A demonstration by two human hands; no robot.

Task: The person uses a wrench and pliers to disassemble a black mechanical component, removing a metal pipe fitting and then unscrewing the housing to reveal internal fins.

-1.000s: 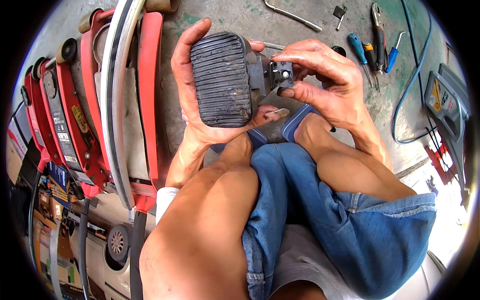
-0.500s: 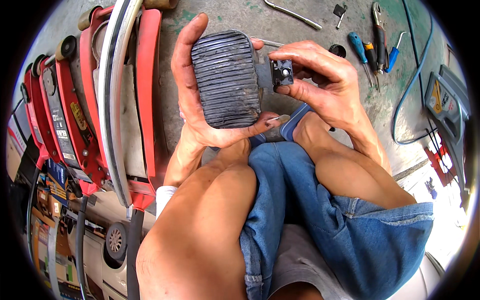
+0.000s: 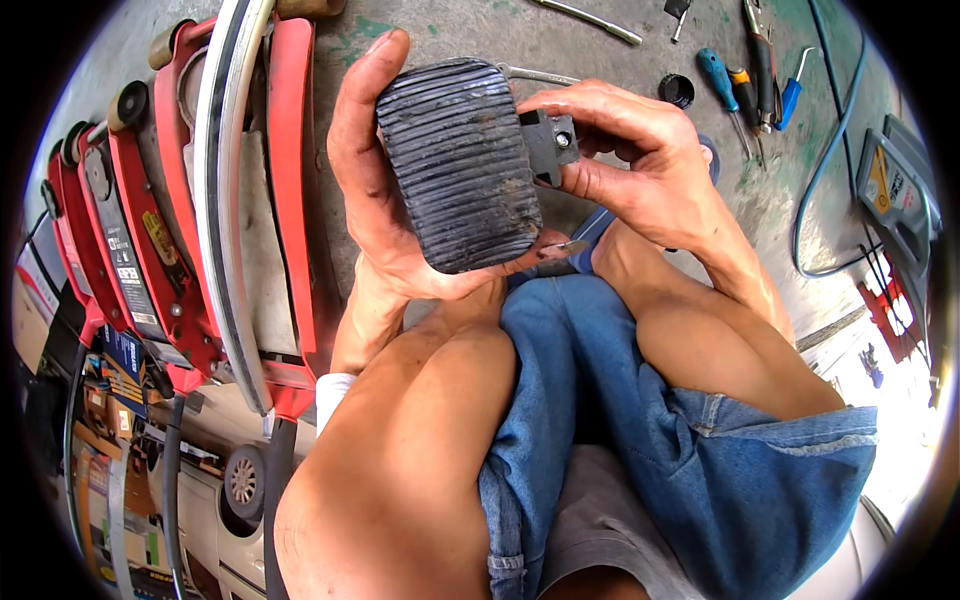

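A black block with ridged fins [image 3: 460, 165], like a lamp housing or heat sink, is gripped in my left hand [image 3: 365, 190]. The fingers wrap its left side and the thumb runs below its lower edge. At the block's right side is a small black metal bracket [image 3: 548, 147] with a bright round spot on its end. My right hand [image 3: 650, 165] pinches this bracket between thumb and forefinger. Whether the bracket is fixed to the block I cannot tell. Both things are held up above my knees.
Red floor jacks [image 3: 290, 180] and a curved silver strip [image 3: 225, 200] stand at the left. On the concrete floor lie a wrench [image 3: 540, 75], a socket bar [image 3: 590, 20], a black round cap [image 3: 677, 91], a blue screwdriver [image 3: 716, 75], pliers [image 3: 763, 75] and a blue hose [image 3: 840, 150].
The block has tilted, its lower end swinging right and down. The bracket has turned so more of its side shows, and my right hand has shifted slightly with it.
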